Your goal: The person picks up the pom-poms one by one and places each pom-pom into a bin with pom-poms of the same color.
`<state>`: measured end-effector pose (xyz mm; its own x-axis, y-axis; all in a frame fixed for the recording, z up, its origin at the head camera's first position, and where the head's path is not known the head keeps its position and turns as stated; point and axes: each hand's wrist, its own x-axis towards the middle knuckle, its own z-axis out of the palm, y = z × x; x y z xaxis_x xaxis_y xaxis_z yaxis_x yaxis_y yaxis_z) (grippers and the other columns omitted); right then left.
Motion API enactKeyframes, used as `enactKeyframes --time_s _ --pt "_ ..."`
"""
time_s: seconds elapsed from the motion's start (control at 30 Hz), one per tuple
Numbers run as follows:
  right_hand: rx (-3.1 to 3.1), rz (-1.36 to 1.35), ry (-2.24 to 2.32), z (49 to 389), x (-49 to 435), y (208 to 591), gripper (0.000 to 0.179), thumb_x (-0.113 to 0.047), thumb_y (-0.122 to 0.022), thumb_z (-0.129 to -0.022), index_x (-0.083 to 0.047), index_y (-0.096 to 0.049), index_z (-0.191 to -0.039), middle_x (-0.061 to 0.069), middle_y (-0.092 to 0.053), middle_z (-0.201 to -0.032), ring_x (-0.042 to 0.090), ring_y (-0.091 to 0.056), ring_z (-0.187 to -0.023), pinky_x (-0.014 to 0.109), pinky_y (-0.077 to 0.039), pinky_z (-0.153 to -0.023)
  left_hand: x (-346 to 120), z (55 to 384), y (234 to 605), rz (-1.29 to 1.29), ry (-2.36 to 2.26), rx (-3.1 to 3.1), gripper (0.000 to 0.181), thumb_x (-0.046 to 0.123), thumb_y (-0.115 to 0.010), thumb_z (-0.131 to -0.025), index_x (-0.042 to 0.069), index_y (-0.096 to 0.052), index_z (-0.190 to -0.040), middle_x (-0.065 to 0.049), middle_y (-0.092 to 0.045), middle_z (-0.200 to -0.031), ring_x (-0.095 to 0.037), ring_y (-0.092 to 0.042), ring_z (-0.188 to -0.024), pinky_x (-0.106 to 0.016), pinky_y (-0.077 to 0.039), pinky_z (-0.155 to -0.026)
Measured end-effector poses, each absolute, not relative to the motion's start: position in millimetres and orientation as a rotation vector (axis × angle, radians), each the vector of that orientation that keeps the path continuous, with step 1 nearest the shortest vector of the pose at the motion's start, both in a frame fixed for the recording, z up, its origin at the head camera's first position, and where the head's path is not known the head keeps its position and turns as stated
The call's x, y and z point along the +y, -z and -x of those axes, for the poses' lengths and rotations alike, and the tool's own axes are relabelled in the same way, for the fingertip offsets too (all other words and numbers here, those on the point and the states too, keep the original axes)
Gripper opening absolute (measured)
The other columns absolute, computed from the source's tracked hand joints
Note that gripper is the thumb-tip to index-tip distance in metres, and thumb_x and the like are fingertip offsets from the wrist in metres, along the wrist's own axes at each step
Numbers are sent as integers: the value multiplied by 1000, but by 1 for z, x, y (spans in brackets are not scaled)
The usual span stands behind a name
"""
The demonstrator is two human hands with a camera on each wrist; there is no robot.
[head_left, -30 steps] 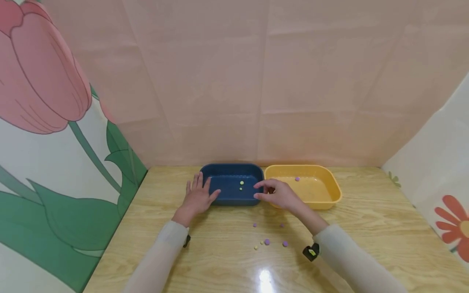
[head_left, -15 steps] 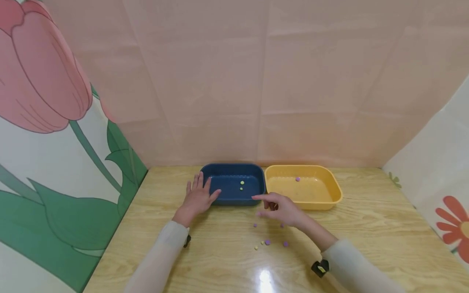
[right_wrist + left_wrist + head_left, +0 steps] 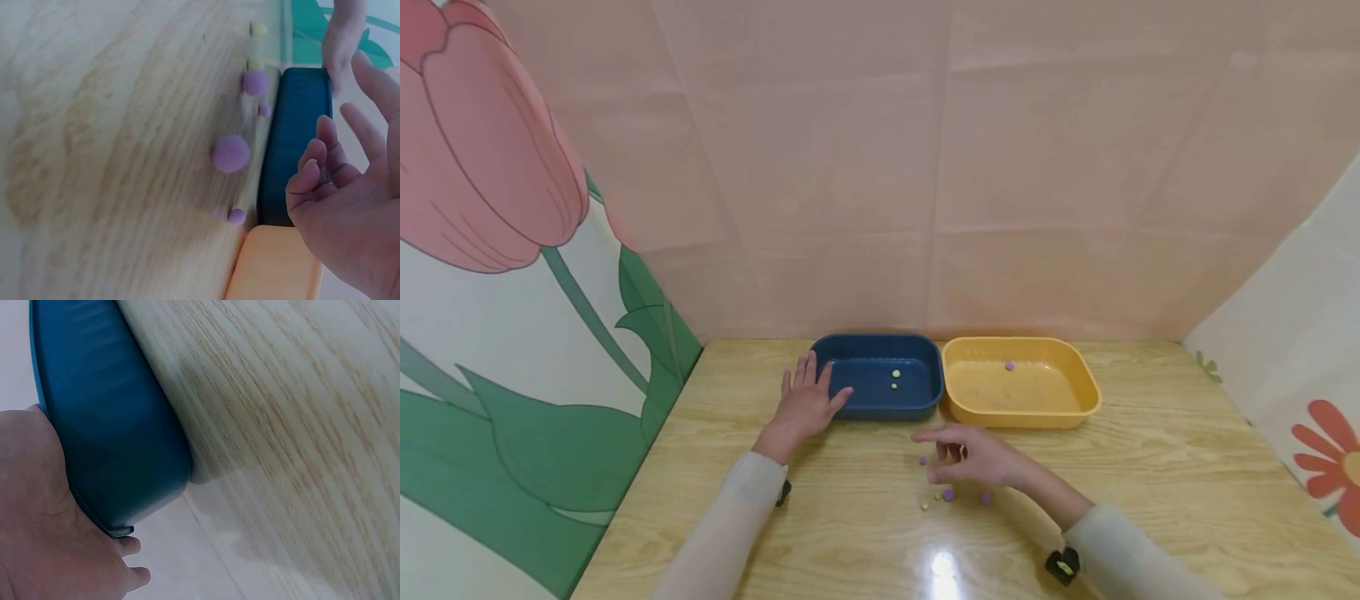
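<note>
My left hand [image 3: 805, 408] rests over the left end of the dark blue tray [image 3: 880, 413], fingers spread across its rim. Two small yellow-green balls [image 3: 896, 374] lie inside that tray. My right hand [image 3: 977, 454] hovers over the table in front of the trays, thumb and index finger apart with nothing between them, the other fingers bent. Below it are small purple balls [image 3: 231, 154], with two pale yellow balls [image 3: 924, 507] close by. One purple ball is hidden under the hand in the head view but shows in the right wrist view.
To the right of the blue tray, nearly against it, stands a yellow tray [image 3: 1022, 419] with one purple ball [image 3: 1010, 367] inside. A pink backdrop [image 3: 880, 208] rises behind the wooden table [image 3: 850, 533], and flower-printed panels flank both sides.
My right hand has moved from the blue tray's right end back toward the near side, now over the loose balls. My left hand has stayed in place.
</note>
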<state>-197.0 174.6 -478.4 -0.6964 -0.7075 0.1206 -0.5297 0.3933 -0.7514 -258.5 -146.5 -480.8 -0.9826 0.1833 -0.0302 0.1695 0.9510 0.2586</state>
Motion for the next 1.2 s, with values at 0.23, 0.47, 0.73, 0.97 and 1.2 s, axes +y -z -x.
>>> enactKeyframes --time_s 0.23,0.47,0.73,0.97,1.2 --pt "2407 1111 1132 193 175 481 56 -30 -82 -86 -9 -66 -135 8 -61 -86 11 -50 -71 21 -43 -62 -147 259 482 -275 -393 3046 79 63 -31 -105 9 -23 -162 -21 2 -169 -36 8 -156 -61 0 -122" --pt "2382 1136 1081 191 174 490 53 -30 -85 -83 -11 -70 -130 9 -59 -85 18 -49 -73 19 -40 -64 -146 260 482 -262 -407 3047 77 60 -35 -106 9 -24 -162 -21 2 -169 -36 9 -156 -61 0 -122" --pt "2373 1150 1006 188 172 494 47 -30 -86 -82 -14 -74 -124 5 -62 -90 10 -50 -79 20 -43 -70 -147 261 484 -262 -374 3054 80 64 -30 -105 10 -23 -162 -20 2 -169 -36 8 -156 -61 -2 -122" --pt "2367 1114 985 185 169 496 42 -28 -87 -81 -15 -77 -120 4 -64 -94 9 -52 -84 21 -44 -75 -147 260 482 -262 -363 3051 79 64 -29 -105 10 -23 -162 -20 2 -169 -36 8 -156 -60 -2 -122" --pt "2367 1172 924 186 167 501 38 -26 -87 -81 -17 -78 -117 0 -59 -86 5 -51 -77 17 -43 -69 -147 259 480 -262 -375 3041 78 63 -30 -105 9 -23 -162 -21 3 -169 -36 9 -156 -61 -1 -122"
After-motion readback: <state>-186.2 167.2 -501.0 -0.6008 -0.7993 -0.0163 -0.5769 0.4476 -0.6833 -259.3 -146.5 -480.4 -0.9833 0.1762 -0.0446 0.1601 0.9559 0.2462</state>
